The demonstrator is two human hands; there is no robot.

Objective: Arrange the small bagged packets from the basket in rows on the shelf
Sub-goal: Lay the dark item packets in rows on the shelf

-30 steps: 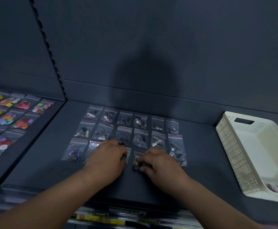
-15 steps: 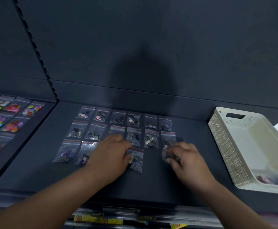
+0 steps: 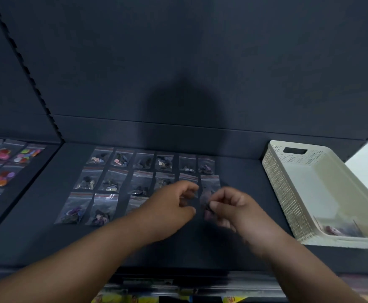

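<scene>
Right hand point(image 3: 233, 207) pinches a packet point(image 3: 208, 212), left hand point(image 3: 170, 207) half-curled alongside.

The left hand point(image 3: 170, 207) lifted off the rows toward the right hand point(image 3: 236, 207), which raised a pinched packet point(image 3: 208, 206).

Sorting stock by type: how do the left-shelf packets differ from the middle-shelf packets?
Left-shelf packets hold bright pink, orange and green pieces; middle-shelf packets hold mostly dark ones. Left-shelf packets' pieces spread across the bag; middle-shelf packets' bunch at the near end. Both are clear bags laid flat in rows.
</scene>
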